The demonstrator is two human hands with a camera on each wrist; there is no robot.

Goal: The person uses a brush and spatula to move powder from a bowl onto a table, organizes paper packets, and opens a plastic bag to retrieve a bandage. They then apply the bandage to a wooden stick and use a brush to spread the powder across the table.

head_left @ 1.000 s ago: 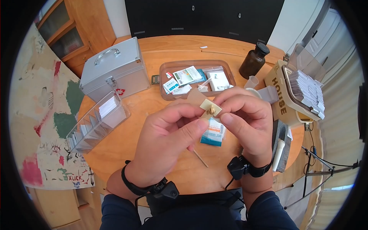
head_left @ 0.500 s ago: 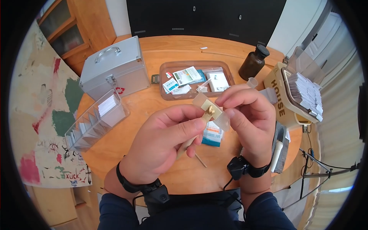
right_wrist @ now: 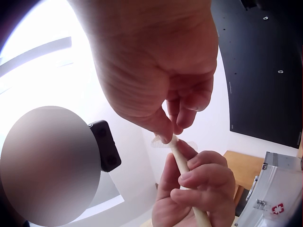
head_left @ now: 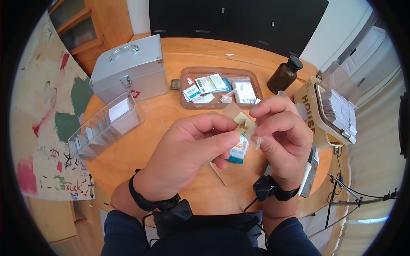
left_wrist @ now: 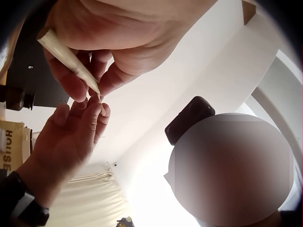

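My left hand (head_left: 188,145) holds a pale round stick (left_wrist: 66,54), its shaft running down inside the palm in the right wrist view. The left thumb and index finger pinch an adhesive bandage (head_left: 232,112) against the stick's end. A rough golden-brown lump (head_left: 244,125) shows on the bandage's cream pad. My right hand (head_left: 284,138) pinches the bandage's right end between thumb and index finger, where a crumpled clear bit of film (head_left: 258,143) sticks out. Under the hands lies a white and teal packet (head_left: 237,155).
A thin stick (head_left: 218,175) lies on the table nearby. Behind stands a brown tray (head_left: 185,100) of packets, with a dark bottle (head_left: 283,77) to its right. At left are a silver case (head_left: 128,70) and a divided clear box (head_left: 128,121); at right, a "HOUSE" box (head_left: 309,111).
The right fingers have gone from beside the bandage to its right end, whose wide translucent flap now looks narrower and crumpled. The left hand keeps its grip, and both hands appear slightly further right.
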